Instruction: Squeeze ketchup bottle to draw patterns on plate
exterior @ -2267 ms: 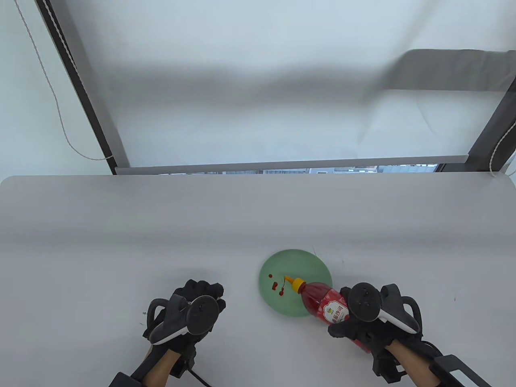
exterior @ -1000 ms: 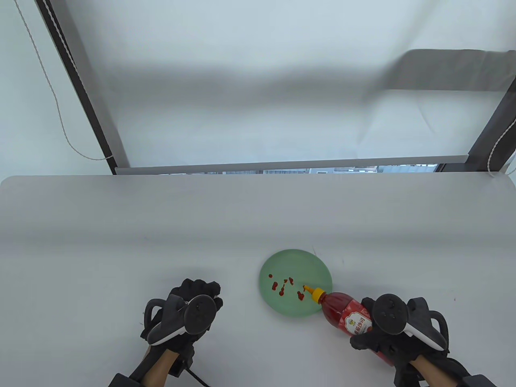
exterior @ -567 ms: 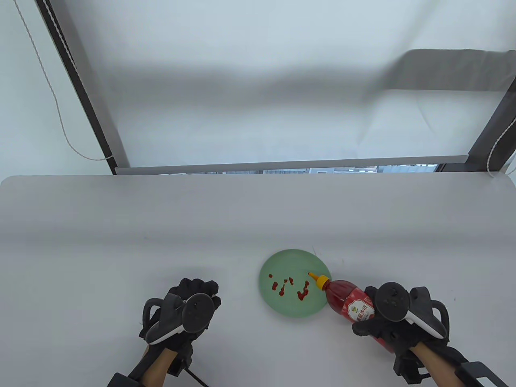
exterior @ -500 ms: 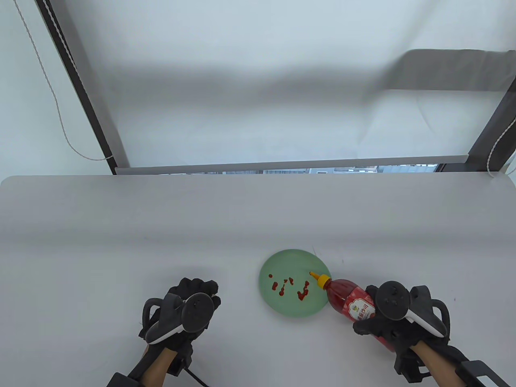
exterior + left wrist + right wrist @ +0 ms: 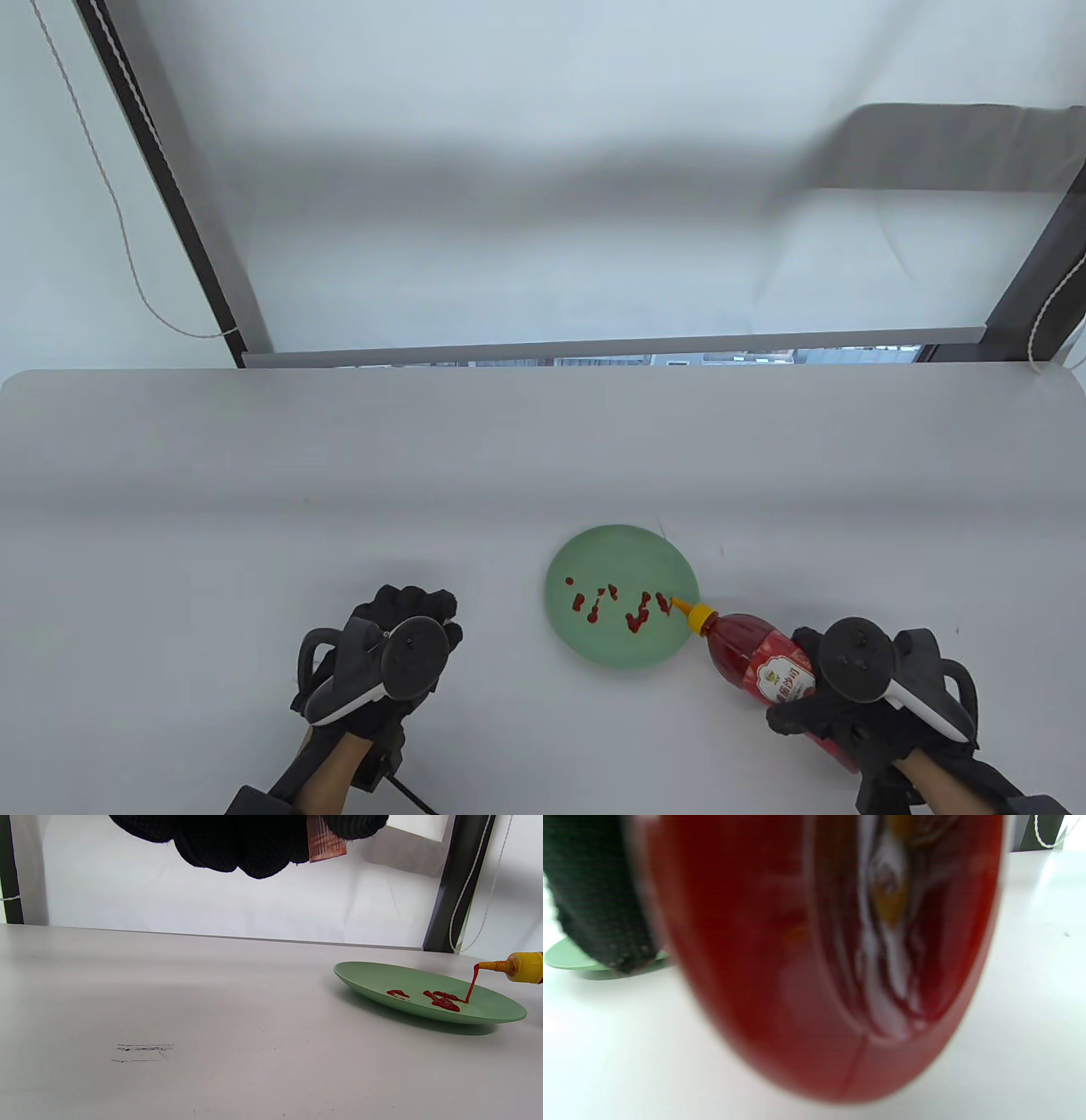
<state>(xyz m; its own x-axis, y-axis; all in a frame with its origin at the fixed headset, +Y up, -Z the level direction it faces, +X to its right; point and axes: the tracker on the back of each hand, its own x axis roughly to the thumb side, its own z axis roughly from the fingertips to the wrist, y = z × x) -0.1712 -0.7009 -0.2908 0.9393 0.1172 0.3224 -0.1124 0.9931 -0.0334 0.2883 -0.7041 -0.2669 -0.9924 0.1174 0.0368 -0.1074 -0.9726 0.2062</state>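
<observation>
Ketchup bottle (image 5: 758,666), lower right of the table view: red body, labelled, yellow nozzle over the green plate (image 5: 594,552) rim, ketchup streaming. Right hand (image 5: 857,705) grips it. Left hand (image 5: 386,649): fingers curled, grip indeterminate.

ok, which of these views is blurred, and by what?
Right wrist view: the ketchup bottle fills the frame, too close, out of focus; only a plate edge reads. Left wrist view: sharp, the ketchup stream is crisp. Table view: sharp, soft shadows, edges bowed.
</observation>
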